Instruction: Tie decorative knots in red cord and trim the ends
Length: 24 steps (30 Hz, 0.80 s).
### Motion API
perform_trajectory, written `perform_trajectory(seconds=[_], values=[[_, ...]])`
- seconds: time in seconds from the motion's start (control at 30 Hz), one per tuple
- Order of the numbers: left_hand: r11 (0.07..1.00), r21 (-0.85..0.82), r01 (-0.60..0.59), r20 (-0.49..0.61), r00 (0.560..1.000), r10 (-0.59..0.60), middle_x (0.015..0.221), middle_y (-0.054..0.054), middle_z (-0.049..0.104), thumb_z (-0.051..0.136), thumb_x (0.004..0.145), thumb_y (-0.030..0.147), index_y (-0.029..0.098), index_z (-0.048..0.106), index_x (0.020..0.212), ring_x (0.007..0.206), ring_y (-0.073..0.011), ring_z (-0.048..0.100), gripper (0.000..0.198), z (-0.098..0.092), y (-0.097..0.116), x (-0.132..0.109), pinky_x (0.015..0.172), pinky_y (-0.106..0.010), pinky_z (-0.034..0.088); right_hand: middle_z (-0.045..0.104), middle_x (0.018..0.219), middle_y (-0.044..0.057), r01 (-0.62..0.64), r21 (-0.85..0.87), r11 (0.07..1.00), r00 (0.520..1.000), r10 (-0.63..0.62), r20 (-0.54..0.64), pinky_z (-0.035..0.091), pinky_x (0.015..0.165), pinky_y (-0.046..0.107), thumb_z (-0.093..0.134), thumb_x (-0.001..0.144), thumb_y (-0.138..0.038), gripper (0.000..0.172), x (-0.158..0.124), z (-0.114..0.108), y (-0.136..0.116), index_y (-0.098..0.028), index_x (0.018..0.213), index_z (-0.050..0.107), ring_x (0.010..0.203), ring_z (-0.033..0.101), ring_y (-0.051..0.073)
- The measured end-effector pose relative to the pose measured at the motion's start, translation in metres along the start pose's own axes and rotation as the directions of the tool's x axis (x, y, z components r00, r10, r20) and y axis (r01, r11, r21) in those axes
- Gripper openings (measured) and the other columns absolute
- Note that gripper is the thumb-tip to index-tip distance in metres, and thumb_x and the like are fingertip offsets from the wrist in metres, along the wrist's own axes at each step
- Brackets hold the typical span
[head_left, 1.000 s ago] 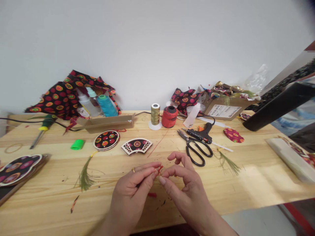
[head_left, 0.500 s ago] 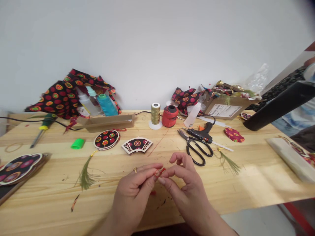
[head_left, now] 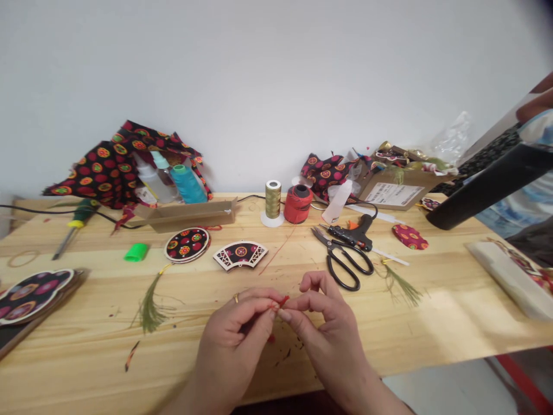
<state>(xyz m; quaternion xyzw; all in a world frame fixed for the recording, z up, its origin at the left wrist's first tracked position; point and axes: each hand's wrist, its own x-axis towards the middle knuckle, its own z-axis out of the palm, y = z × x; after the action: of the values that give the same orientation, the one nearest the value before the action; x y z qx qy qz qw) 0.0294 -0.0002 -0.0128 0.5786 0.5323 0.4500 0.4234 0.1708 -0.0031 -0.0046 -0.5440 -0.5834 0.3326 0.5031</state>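
Legible text: none; no word, number or brand can be made out.
Item: box (head_left: 434, 180), cardboard, at the rear right. Bears one white label (head_left: 396, 195), stuck on its front face and tilted with it; dark printed lines and what seems to be a barcode at its upper left, all too small to read.
Item: tube (head_left: 339, 199), whitish, leaning left of the box. Bears tiny dark and reddish marks near its lower end, unreadable.
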Motion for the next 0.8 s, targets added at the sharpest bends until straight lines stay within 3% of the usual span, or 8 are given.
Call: perform_trajectory(seconds=[0.17,0.3,0.5,0.8], values=[[0.999,0.026,-0.035,-0.002,0.999,0.035,0.084,-0.003,0.07,0.057,0.075,0.017,0.024,0.071,0.07,0.078,-0.0188,0.066,0.016,0.001,0.0022,0.0007,0.053,-0.021,0.057,0.048,0.085,0.003,-0.003,0.006,1.0,1.0,0.003,-0.011,0.045,0.072,0.03,0.07,0.066,-0.013,0.008,-0.0001,0.0001,-0.0004,-0.019,0.063,0.066,0.083,0.051,0.017],[0.994,0.081,-0.078,0.01,0.997,0.078,0.083,-0.003,0.07,0.056,0.075,0.016,0.022,0.07,0.069,0.075,-0.018,0.066,0.017,0.0,0.006,0.002,0.05,-0.02,0.055,0.048,0.086,0.002,-0.009,-0.004,1.0,1.0,0.009,0.007,0.045,0.067,0.029,0.074,0.061,-0.014,0.016,-0.0006,-0.001,-0.0009,-0.02,0.072,0.064,0.078,0.05,0.017],[0.957,0.2,-0.211,0.03,0.977,0.209,0.083,-0.003,0.072,0.054,0.075,0.01,0.02,0.069,0.073,0.077,-0.0157,0.067,0.018,-0.0001,0.0055,0.0035,0.069,-0.022,0.054,0.043,0.1,0.004,0.154,-0.054,0.987,0.988,-0.154,-0.001,0.042,0.08,0.031,0.069,0.068,-0.01,0.025,-0.0021,-0.0029,-0.0027,-0.022,0.088,0.061,0.096,0.046,0.019],[0.901,0.286,-0.327,0.053,0.944,0.326,0.086,-0.005,0.073,0.052,0.076,0.007,0.019,0.07,0.08,0.075,-0.0143,0.067,0.022,-0.0001,0.0031,0.0034,0.068,-0.02,0.054,0.042,0.104,0.005,0.32,-0.272,0.907,0.947,-0.309,0.084,0.039,0.079,0.034,0.054,0.074,0.001,0.029,-0.0021,0.0001,-0.0033,-0.022,0.09,0.061,0.099,0.042,0.02]])
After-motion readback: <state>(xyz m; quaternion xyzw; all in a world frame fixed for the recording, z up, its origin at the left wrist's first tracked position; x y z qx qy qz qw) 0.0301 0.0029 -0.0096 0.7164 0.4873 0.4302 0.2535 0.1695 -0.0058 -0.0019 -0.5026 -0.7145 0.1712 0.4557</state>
